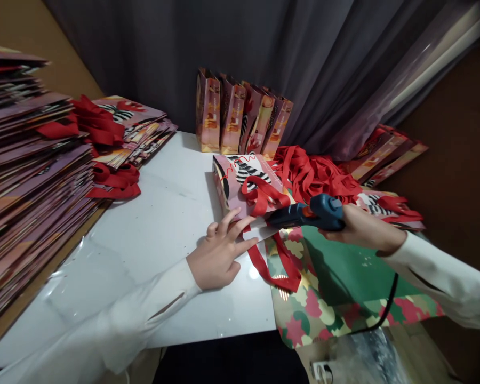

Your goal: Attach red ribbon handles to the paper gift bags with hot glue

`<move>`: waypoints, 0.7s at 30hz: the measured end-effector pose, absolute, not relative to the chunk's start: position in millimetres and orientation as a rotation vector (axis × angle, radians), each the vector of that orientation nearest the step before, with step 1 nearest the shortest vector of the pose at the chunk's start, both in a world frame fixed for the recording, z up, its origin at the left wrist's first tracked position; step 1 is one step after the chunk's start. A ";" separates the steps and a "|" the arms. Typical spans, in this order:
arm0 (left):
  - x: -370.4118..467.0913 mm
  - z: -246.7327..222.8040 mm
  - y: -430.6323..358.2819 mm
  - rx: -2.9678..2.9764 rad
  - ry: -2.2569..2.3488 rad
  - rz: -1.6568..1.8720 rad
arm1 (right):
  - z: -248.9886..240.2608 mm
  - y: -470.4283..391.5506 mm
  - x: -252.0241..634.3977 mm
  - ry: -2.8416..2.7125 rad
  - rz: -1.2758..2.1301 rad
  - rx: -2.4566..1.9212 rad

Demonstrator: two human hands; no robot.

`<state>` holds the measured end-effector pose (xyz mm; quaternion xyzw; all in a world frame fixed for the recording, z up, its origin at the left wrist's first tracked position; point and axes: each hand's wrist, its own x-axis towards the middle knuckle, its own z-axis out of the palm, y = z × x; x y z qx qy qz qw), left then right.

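A printed paper bag (234, 200) with a zebra-stripe pattern lies on the white table. My left hand (218, 258) is spread at its near end, fingertips on the pale edge. Wrapped in my right hand (364, 229) is a dark blue glue gun (324, 212), its nozzle pointing left at that same edge, close to my left fingers. Whether the tip touches the bag is too blurred to tell. One red ribbon loop (260, 194) rests on the bag's face; another red ribbon (286, 272) hangs from the near edge toward me.
Tall stacks of flat bags (32, 197) fill the left side. Several upright bags (232, 120) stand at the back. A heap of red ribbon (312, 173) lies behind the glue gun. A green sheet with a patterned border (356, 266) covers the right side, crossed by a black cable (390, 301).
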<state>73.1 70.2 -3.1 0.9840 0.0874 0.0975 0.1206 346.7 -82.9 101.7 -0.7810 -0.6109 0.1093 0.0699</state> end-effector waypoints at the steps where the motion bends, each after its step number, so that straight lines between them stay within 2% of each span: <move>1: 73.0 -3.1 70.0 2.871 0.257 0.292 | 104.0 -81.9 344.4 -1.880 0.325 -2.408; 9: 73.3 -2.5 68.4 2.860 0.260 0.327 | 114.9 -75.4 328.1 -2.008 0.172 -2.604; 21: 74.2 -4.0 65.4 2.887 0.290 0.352 | 102.7 -81.8 325.4 -1.845 0.243 -2.720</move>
